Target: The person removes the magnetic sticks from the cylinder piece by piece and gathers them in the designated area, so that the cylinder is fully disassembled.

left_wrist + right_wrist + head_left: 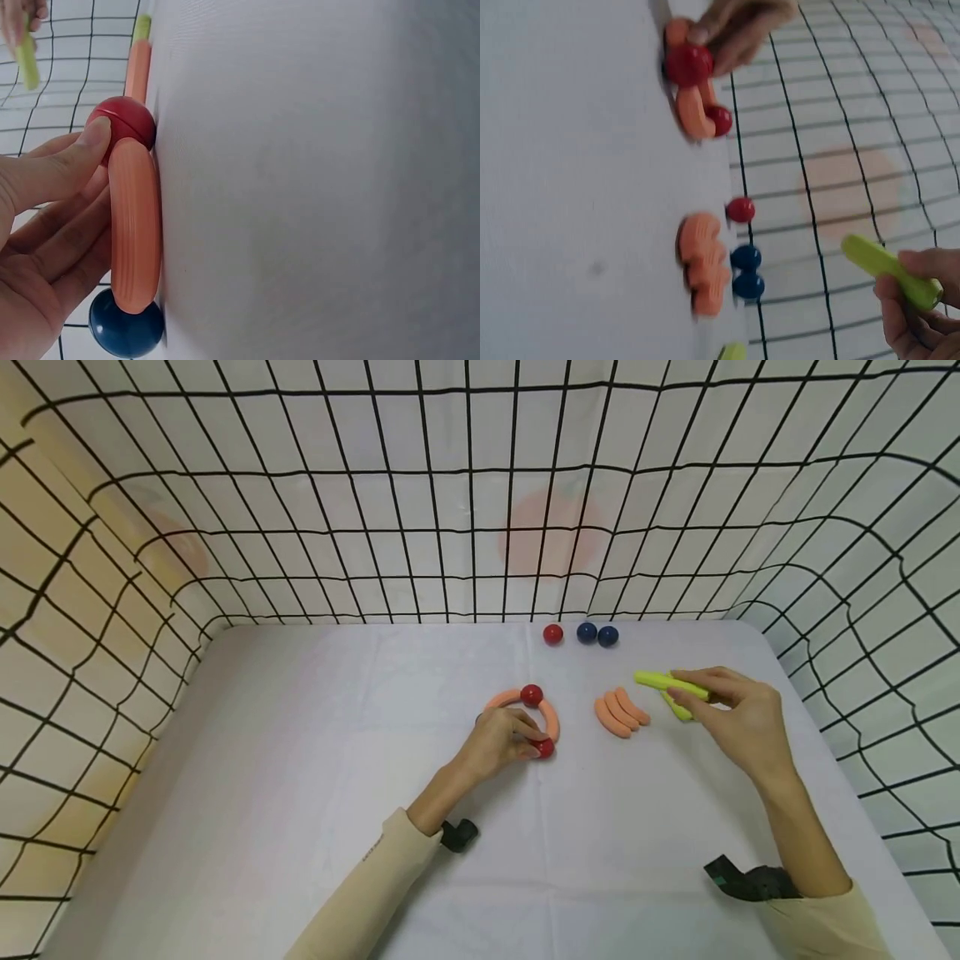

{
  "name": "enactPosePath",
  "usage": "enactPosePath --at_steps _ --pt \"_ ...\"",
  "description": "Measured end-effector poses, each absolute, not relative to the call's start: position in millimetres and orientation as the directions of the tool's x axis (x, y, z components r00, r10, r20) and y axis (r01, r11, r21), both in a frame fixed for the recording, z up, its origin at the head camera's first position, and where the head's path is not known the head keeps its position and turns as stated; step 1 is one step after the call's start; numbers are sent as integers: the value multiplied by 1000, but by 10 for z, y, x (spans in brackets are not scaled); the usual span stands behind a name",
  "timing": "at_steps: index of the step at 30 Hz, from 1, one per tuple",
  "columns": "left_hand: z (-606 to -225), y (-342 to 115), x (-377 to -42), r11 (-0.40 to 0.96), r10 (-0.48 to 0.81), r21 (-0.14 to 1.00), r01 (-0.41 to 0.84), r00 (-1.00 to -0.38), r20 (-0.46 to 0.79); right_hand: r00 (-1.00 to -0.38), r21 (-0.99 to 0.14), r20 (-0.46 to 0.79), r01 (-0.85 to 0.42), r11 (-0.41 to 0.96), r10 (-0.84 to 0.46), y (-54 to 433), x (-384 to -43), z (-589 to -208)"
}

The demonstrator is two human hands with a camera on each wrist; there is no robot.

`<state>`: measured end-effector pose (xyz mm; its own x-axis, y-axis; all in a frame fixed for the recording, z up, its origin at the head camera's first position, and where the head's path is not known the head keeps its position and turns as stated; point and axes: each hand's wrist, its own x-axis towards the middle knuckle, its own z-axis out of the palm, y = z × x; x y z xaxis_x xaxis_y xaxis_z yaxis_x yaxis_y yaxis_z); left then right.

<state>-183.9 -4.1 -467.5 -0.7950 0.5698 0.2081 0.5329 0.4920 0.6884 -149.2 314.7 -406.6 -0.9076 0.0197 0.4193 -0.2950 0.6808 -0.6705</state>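
Observation:
My left hand (501, 742) pinches a red ball (124, 120) between thumb and fingers, low over the white tabletop. The ball joins a ring of curved orange rods (552, 720), with another red ball (532, 695) at the ring's far side. In the left wrist view, an orange rod (135, 229) runs from the pinched ball to a blue ball (126, 324), which my hand mostly hides from the head view. My right hand (738, 714) grips a straight yellow-green rod (881, 264), held raised at the right of the table.
Three loose orange curved rods (621, 712) lie side by side between my hands. Another yellow-green rod (677, 707) lies below my right hand. A red ball (552, 634) and two blue balls (597, 634) rest near the back edge. Black wire mesh (472, 531) encloses the back and sides.

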Motion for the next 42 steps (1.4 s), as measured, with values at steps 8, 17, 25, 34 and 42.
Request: enactPosePath --at_steps 8,17,25,34,42 --pt "-4661 -26 -1819 462 568 730 504 -800 194 -912 -748 274 -2 664 306 3614 -1699 -4298" --pt "-4649 16 -1795 498 574 694 521 -797 186 -904 -715 -41 324 620 424 3887 -1867 -4652" --pt "-4609 29 -1771 544 584 635 549 -791 183 -912 -708 -54 321 629 406 3860 -1885 -4748" --pt "-4573 -140 -1797 516 610 687 512 -783 125 -944 -634 -12 263 727 331 3822 -1887 -4753" --pt "-4588 -217 -1785 499 613 697 515 -779 136 -960 -608 -20 233 759 279 3817 -1881 -4729"
